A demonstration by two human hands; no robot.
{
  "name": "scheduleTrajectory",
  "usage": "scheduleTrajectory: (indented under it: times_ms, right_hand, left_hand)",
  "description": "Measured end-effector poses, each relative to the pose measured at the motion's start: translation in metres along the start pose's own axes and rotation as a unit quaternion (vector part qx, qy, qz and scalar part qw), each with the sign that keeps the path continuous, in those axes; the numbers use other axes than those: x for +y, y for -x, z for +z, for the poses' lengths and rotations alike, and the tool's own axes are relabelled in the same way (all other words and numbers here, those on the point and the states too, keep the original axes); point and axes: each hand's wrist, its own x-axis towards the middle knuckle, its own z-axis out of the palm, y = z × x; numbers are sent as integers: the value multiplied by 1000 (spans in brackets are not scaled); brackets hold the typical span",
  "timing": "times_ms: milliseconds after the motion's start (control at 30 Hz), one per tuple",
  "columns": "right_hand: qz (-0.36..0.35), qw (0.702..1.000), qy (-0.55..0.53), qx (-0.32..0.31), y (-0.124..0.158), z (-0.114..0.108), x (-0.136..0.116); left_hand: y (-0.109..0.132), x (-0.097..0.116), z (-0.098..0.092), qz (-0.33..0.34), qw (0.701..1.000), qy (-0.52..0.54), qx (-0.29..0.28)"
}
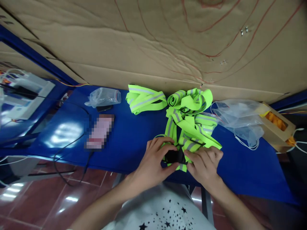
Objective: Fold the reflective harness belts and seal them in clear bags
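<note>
Neon-green straps with a silver reflective stripe lie in a loose, tangled pile (189, 123) at the middle of the blue table. Close to the table's front edge, my left hand (152, 161) curls its thumb and fingers around a black section (174, 156) of a reflective strap. On the other side of that section, my right hand (205, 164) has its fingers closed on a folded part of the reflective strap (190, 145). Where the fingertips meet the fabric is partly hidden. Behind and to the left sits a separate folded bundle of reflective straps (146, 99).
A pixelated phone-like object (100, 131) lies left with a black cable (68, 147). Clear plastic bags (104, 96) rest at the back left, and more bags (242, 116) at the right beside a cardboard box (275, 127) with orange contents. A cardboard wall (144, 48) stands behind the table.
</note>
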Motion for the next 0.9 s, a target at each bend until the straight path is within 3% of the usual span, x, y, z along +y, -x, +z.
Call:
scheduleTrajectory:
  times_ms: [67,133,200,267,467,700,800,900]
  right_hand:
    - [5,999,27,-40,0,0,-2]
    - [-17,991,39,-126,-2,0,-4]
    - [-41,974,36,-220,-4,1,-6]
    - [-48,959,39,-277,-3,4,-5]
    - [-80,957,59,-272,3,3,-9]
    - [-130,945,80,-290,-32,-5,-39]
    - [-115,942,96,-299,-44,-10,-25]
    - [-5,961,41,-273,-46,-33,15]
  left_hand:
    - [1,2,10,-14,999,-19,27]
    - [3,5,21,-3,998,-47,46]
    - [4,7,29,17,996,-74,41]
    - [5,8,32,33,995,-92,24]
    - [14,2,1,73,989,-121,-40]
    - [20,0,-32,120,976,-175,-42]
    - [22,-16,-41,130,971,-196,-33]
    - [31,-45,-66,102,969,-227,12]
